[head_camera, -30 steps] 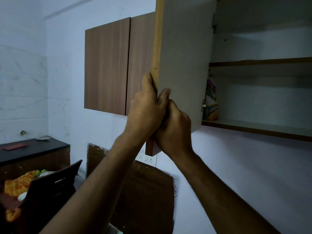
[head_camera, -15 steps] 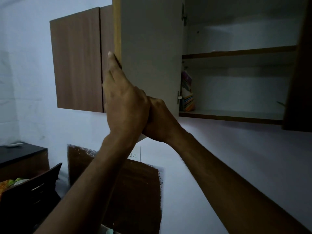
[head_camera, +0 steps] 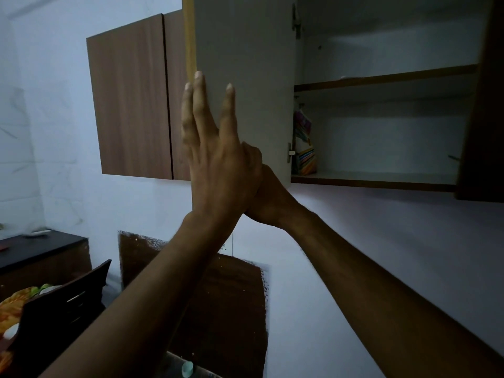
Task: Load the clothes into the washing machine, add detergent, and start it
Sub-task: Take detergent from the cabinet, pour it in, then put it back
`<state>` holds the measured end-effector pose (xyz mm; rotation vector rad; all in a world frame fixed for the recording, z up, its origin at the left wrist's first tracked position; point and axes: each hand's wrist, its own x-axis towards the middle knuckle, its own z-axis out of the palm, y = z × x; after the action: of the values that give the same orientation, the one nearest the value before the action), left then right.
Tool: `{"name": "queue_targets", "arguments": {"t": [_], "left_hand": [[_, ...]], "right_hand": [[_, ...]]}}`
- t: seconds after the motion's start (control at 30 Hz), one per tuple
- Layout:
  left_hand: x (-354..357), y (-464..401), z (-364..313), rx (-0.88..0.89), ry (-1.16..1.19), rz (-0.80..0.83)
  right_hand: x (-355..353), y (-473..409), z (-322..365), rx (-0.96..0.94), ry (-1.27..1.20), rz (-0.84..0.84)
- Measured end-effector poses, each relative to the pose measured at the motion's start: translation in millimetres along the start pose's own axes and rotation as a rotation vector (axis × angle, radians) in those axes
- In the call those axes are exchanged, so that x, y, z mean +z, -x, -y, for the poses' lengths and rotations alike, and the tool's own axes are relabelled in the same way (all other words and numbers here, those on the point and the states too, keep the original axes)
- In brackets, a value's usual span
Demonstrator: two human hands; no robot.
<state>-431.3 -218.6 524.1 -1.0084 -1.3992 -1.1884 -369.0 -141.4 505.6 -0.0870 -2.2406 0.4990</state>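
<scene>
Left hand [head_camera: 218, 165] has let go of the cabinet door [head_camera: 242, 77], fingers now spread flat; right hand [head_camera: 268, 197] (mostly hidden behind it) grip unclear. Colourful packet [head_camera: 304, 148] sits on the lower shelf [head_camera: 381, 177].

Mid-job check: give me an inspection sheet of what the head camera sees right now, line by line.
Surface: dark countertop at lower left, small flat items on it, too dim to name.
Job's things: colourful packet standing on the lower shelf of the open wall cabinet; upper shelf looks bare. No washing machine or detergent identifiable.
Clutter: orange cloth at lower left, behind a dark chair back.
Grippers: left hand open, fingers flat against the cabinet door; right hand mostly hidden behind it, at the door's lower corner.
Cables: nothing seen.
Surroundings: closed wooden cabinet doors, pale walls.
</scene>
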Motion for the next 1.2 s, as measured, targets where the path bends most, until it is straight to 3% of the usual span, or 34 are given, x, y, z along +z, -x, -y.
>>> {"name": "queue_targets", "arguments": {"t": [0.1,0.17,0.27,0.33,0.53,0.73,0.93,1.2], "left_hand": [[5.3,3.2,-6.5,0.164,0.087,0.045],[13.5,6.7,-8.4,0.286,0.188,0.123],[31.2,10.5,-18.6,0.369,0.238,0.209],[45.3,13.3,-29.0,0.309,0.302,0.258],[91.6,30.1,-59.9,-0.084,0.542,0.447],[159.9,30.0,-71.4,-0.171,0.582,0.568],[231.5,22.8,-65.8,-0.43,0.81,0.558],[380.1,24.2,-33.2,-0.59,0.882,0.609]], "right_hand": [[-10.4,6.5,-4.9,-0.049,0.09,-0.058],[-21.1,10.5,-10.6,-0.099,0.283,-0.07],[-42.3,16.6,-24.3,-0.073,0.428,-0.093],[-59.1,20.2,-35.6,0.009,0.37,-0.192],[-102.0,40.1,-81.5,0.251,0.361,-0.358],[-120.6,31.1,-130.0,0.391,0.317,-0.367],[-138.3,-9.7,-173.4,0.414,0.276,-0.386],[-142.8,-58.7,-243.1,0.622,0.113,-0.376]]}}
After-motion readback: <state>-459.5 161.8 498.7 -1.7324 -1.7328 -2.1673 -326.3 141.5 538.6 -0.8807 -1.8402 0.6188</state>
